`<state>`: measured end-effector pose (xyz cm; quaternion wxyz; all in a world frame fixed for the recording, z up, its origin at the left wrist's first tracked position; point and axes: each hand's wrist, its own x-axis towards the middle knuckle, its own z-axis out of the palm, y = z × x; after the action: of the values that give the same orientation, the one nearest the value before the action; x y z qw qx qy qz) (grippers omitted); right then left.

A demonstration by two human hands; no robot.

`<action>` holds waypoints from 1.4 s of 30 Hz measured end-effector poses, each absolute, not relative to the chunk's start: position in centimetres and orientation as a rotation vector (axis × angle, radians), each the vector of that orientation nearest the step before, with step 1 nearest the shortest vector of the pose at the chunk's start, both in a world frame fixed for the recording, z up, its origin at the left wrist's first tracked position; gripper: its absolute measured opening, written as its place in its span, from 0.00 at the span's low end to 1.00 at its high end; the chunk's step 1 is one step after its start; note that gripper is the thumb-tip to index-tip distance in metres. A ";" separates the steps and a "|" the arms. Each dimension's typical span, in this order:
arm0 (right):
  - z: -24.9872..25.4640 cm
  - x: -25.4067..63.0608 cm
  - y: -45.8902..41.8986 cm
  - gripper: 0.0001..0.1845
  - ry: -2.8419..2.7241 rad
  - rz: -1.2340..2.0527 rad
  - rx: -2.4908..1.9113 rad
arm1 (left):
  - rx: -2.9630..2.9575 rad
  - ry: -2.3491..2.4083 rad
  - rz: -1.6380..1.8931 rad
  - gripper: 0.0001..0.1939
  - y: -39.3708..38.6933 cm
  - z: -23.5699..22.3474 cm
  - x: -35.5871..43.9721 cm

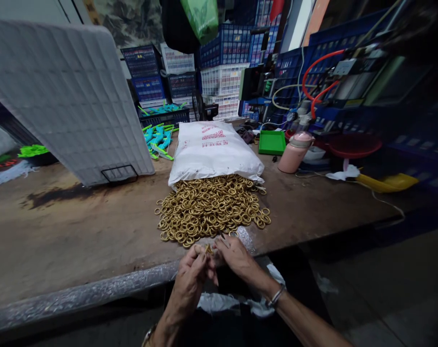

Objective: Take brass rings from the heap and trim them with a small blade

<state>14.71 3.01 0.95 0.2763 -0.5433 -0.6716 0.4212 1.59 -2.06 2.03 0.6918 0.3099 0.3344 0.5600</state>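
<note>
A heap of several brass rings (212, 207) spills from a white sack (213, 149) lying on the worn wooden bench (77, 231). My left hand (192, 279) and my right hand (233, 255) meet at the bench's near edge, just below the heap. Both pinch a small brass ring (209, 249) between their fingertips. A metal bracelet (277, 296) circles my right wrist. A white plastic bag (219, 302) lies under my hands, below the bench edge.
A grey quilted panel (67, 96) leans on the bench at the left. A pink bottle (294, 152), a green tray (272, 142) and a yellow scoop (389, 182) stand at the right. Blue and white crates (222, 62) are stacked behind. Teal plastic parts (159, 137) lie beside the sack.
</note>
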 end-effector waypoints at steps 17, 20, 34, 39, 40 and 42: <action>1.9 13.7 2.0 0.11 -1.675 1.216 -1.186 | 0.542 0.947 1.256 0.12 -1.9 0.5 1.4; 1.8 13.6 1.7 0.11 -1.784 1.126 -1.116 | 0.560 0.966 1.283 0.11 -2.0 0.5 1.3; 2.5 13.5 2.0 0.20 -1.666 1.340 -1.266 | 0.959 1.290 1.395 0.10 -1.9 1.2 1.7; 2.5 13.5 2.2 0.16 -1.688 1.308 -1.318 | 0.967 1.249 1.303 0.10 -2.0 1.3 1.7; 2.3 13.5 2.2 0.15 -1.692 1.282 -1.331 | 0.912 1.202 1.246 0.11 -2.0 1.1 1.6; 2.1 13.4 2.3 0.14 -1.701 1.236 -1.346 | 0.813 1.102 1.172 0.12 -2.1 0.9 1.6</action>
<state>13.44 2.26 2.10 0.3172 -0.5112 -0.6462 0.4696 1.60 -2.14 0.87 0.6206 0.3538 0.4792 0.5100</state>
